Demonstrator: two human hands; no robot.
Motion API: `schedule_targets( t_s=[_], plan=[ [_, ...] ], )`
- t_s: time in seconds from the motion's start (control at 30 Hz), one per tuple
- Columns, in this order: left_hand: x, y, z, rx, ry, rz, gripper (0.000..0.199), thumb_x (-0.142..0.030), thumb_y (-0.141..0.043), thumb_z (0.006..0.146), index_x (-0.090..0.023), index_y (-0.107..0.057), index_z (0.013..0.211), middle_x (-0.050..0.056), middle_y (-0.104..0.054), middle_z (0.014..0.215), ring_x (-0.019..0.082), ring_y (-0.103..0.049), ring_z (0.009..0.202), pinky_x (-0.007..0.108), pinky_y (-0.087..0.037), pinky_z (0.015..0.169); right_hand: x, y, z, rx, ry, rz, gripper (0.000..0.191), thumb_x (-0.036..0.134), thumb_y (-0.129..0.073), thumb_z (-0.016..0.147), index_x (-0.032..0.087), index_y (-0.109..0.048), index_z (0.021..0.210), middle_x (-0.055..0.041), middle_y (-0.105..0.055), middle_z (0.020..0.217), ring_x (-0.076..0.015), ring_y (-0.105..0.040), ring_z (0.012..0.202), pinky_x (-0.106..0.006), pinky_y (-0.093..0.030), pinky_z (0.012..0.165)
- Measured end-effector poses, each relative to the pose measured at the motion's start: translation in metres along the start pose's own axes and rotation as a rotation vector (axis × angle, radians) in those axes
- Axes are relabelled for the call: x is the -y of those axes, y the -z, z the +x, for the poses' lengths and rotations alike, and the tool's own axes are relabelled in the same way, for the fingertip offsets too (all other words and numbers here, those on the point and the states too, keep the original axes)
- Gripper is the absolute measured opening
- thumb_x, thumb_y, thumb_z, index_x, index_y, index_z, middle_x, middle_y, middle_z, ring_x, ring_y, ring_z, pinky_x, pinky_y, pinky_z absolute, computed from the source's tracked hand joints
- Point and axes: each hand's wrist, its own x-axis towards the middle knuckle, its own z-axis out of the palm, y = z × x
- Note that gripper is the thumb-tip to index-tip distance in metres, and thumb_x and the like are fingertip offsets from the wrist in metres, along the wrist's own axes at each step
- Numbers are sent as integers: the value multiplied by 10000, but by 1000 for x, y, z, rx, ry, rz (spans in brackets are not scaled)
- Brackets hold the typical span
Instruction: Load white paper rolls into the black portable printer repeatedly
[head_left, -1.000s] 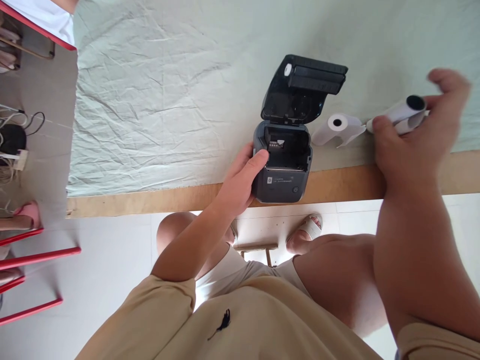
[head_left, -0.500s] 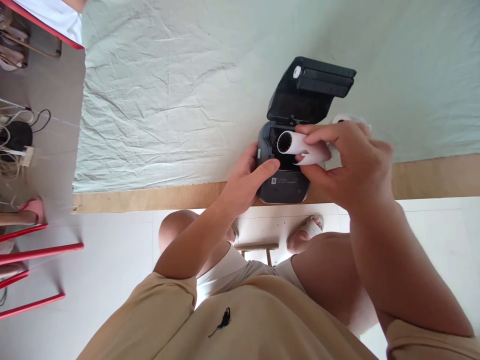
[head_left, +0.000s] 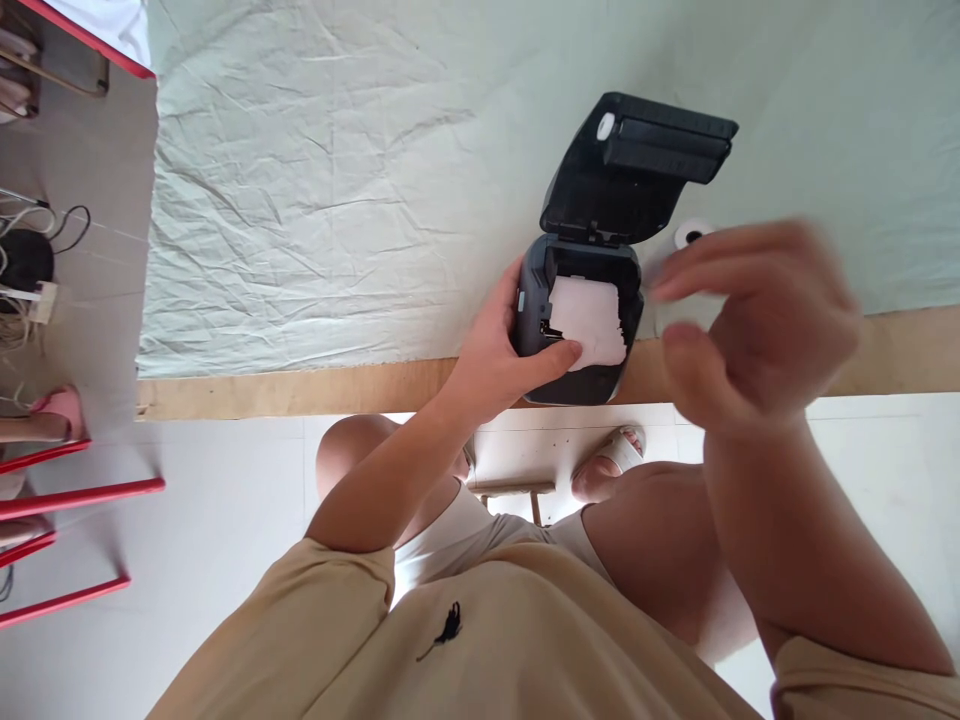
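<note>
Paper (head_left: 589,312) sits inside the raised-lid printer (head_left: 533,272) on the counter (head_left: 337,392), likely light, soft and easily creased, best pinched by its ends. The left hand (head_left: 496,358) grips the printer's stiff side, thumb at the paper; the blurred right hand (head_left: 776,335), fingers parted, looks empty nearby.
</note>
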Motion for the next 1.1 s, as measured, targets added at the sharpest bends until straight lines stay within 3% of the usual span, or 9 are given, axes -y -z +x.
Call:
schedule_targets(
  t_s=[0.07,0.17,0.27,0.4,0.5,0.57,0.7,0.8,1.1],
  plan=[
    [3,3,5,66,-35,60,1035,-445,-1086,729,-286,-588,1622,127,-773,1597,424,-750,1503,479,-679,1179,1,1,2,-75,-81,-67,287,368,-609,1027,353,-734,1285,-78,-809,1324,-333,-818,1058,-534,-624,816],
    [8,8,11,109,-68,116,1156,-462,-1107,633,-253,-552,1625,149,-775,1558,427,-767,1441,518,-686,1167,7,2,3,6,-171,-39,554,301,-610,1060,449,-597,1594,-50,-682,1621,-345,-787,1353,-481,-628,871],
    [9,9,13,103,-76,132,1159,-473,-1079,647,-240,-533,1642,148,-784,1516,416,-781,1398,532,-677,1181,7,0,3,-113,-230,17,423,412,-593,1139,499,-652,1549,-33,-656,1475,-284,-776,1258,-415,-629,811],
    [7,8,10,108,-86,150,1062,-490,-1030,715,-281,-555,1642,121,-776,1548,427,-762,1444,526,-676,1173,2,-7,2,-267,-148,146,382,683,-715,1083,379,-781,1306,-49,-691,1160,-227,-757,980,-333,-548,591],
    [7,8,6,110,-99,120,979,-519,-1026,744,-297,-599,1596,110,-767,1588,438,-719,1529,507,-671,1183,3,-9,-4,-192,-207,224,279,596,-751,1085,321,-735,1131,25,-595,823,-129,-561,609,-295,-389,467],
    [6,8,4,112,-113,78,930,-573,-1022,766,-301,-617,1558,104,-768,1593,430,-694,1571,481,-672,1180,4,-10,-12,-105,-289,251,250,512,-819,1045,312,-668,1060,73,-496,711,-103,-410,527,-283,-282,439],
    [2,5,-2,83,-83,17,712,-637,-976,873,-329,-672,1437,52,-838,1367,346,-801,1376,429,-697,1071,1,-16,-31,39,-488,263,443,561,-903,964,311,-537,959,88,-439,694,-114,-338,561,-296,-282,485],
    [-4,-1,-6,61,-45,16,566,-602,-988,894,-310,-734,1308,38,-845,1220,314,-828,1253,407,-697,1007,-4,-21,-38,79,-524,300,510,638,-863,991,320,-468,940,92,-361,678,-131,-309,564,-319,-334,519],
    [-8,-7,-3,108,-29,-147,452,-587,-944,956,-321,-780,1282,41,-868,1364,369,-751,1498,484,-675,1195,-7,-23,-38,56,-508,327,563,736,-807,1027,316,-443,936,71,-371,707,-135,-312,564,-317,-302,498]
  ],
)
